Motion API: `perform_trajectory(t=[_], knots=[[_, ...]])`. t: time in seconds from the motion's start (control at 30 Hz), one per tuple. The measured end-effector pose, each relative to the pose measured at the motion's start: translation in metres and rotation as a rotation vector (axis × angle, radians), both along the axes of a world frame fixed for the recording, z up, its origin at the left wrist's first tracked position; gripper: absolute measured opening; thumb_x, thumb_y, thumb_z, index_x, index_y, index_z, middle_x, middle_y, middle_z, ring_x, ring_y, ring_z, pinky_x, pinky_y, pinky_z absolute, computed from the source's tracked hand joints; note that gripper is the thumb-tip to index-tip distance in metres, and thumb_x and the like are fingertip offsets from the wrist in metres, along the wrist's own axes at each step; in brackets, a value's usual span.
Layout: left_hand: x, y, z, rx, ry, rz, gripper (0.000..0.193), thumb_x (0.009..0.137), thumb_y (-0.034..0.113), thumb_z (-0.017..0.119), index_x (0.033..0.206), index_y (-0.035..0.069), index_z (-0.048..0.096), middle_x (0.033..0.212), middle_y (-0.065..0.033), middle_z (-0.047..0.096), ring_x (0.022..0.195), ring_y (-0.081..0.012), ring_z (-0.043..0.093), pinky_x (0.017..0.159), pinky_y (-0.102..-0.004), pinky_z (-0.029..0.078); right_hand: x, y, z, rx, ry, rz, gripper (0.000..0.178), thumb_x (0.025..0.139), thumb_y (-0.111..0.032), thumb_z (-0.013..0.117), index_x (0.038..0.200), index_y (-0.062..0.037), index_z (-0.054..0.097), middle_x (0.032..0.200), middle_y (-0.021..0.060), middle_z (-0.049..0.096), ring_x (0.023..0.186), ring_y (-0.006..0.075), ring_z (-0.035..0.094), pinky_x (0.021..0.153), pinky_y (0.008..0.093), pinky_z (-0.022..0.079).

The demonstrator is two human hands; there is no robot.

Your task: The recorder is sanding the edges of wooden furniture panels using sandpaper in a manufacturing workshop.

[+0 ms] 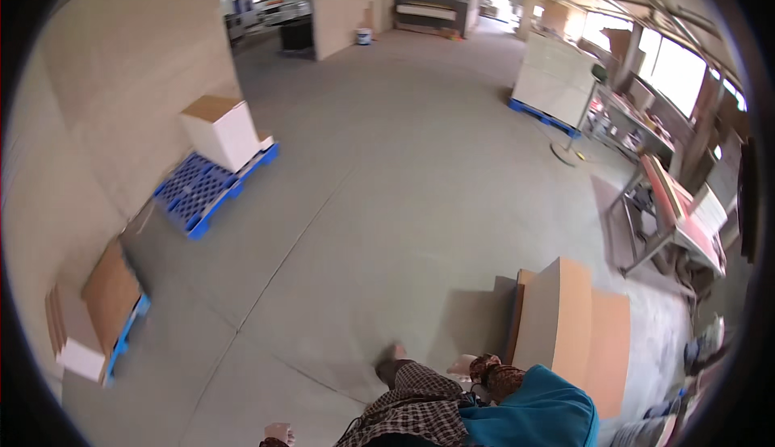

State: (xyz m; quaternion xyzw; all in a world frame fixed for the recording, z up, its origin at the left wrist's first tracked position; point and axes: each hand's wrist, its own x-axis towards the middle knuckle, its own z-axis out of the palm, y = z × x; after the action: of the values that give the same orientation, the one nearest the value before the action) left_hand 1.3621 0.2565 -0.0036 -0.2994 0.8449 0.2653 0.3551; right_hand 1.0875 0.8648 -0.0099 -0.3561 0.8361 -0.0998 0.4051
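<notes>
My left hand (279, 433) hangs low at the bottom edge, over bare floor and away from any object. Its fingers look bent but are too small and blurred to read, and I see nothing in it. In front of my body is my right hand (462, 367), fingers loosely apart and holding nothing I can see. A patterned cuff (487, 368) and a teal sleeve (529, 411) lead to it. Just right of that hand stands a stack of tan boards (571, 310), apart from the fingers. Below me show checked clothing (412, 402) and a foot (393, 354) on the floor.
A blue pallet (198, 188) bears a white box (226, 136) by the left wall. Nearer on the left, brown boards (111, 293) lean on another pallet. Far right, a tall white stack (553, 79) stands on a pallet, with a metal-legged bench (670, 205) nearer.
</notes>
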Motion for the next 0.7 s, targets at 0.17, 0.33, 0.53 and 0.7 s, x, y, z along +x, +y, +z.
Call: perform_trajectory(t=[0.17, 0.33, 0.53, 0.7], knots=[[-0.136, -0.060, -0.085, 0.491, 0.153, 0.807, 0.029, 0.098, 0.030, 0.054, 0.080, 0.011, 0.066, 0.069, -0.0066, 0.065, 0.058, -0.0243, 0.061, 0.055, -0.0417, 0.049, -0.077, -0.032, 0.018, 0.312, -0.315, -0.648, 0.050, 0.090, -0.051, 0.058, 0.097, -0.0043, 0.076, 0.093, 0.0143, 0.075, 0.082, 0.0305, 0.070, 0.080, 0.0477, 0.053], [-0.212, -0.049, -0.031, 0.046, 0.484, -0.335, 0.020, 0.088, 0.030, 0.066, 0.081, 0.011, 0.067, 0.072, -0.0080, 0.065, 0.064, -0.0267, 0.063, 0.059, -0.0441, 0.050, -0.189, -0.047, -0.041, 0.372, -0.043, -0.646, 0.053, 0.091, -0.052, 0.059, 0.094, -0.0013, 0.074, 0.090, 0.0147, 0.074, 0.084, 0.0304, 0.070, 0.081, 0.0478, 0.053], [-0.282, -0.064, -0.031, -0.100, 0.804, -0.445, 0.023, 0.072, 0.027, 0.073, 0.090, 0.012, 0.074, 0.078, -0.0131, 0.070, 0.077, -0.0364, 0.067, 0.068, -0.0520, 0.051, -0.385, -0.103, 0.016, 0.296, -0.198, -0.639, 0.050, 0.098, -0.046, 0.055, 0.099, 0.0000, 0.072, 0.093, 0.0139, 0.074, 0.080, 0.0315, 0.069, 0.074, 0.0508, 0.053], [-0.372, -0.079, -0.042, 0.026, -0.017, -0.230, 0.033, 0.094, 0.034, 0.054, 0.092, 0.007, 0.072, 0.085, -0.0165, 0.072, 0.075, -0.0343, 0.069, 0.072, -0.0519, 0.052, -0.496, -0.132, -0.017, 0.093, -0.079, -0.502, 0.048, 0.096, -0.046, 0.056, 0.095, -0.0019, 0.074, 0.084, 0.0151, 0.074, 0.076, 0.0351, 0.069, 0.077, 0.0508, 0.054]])
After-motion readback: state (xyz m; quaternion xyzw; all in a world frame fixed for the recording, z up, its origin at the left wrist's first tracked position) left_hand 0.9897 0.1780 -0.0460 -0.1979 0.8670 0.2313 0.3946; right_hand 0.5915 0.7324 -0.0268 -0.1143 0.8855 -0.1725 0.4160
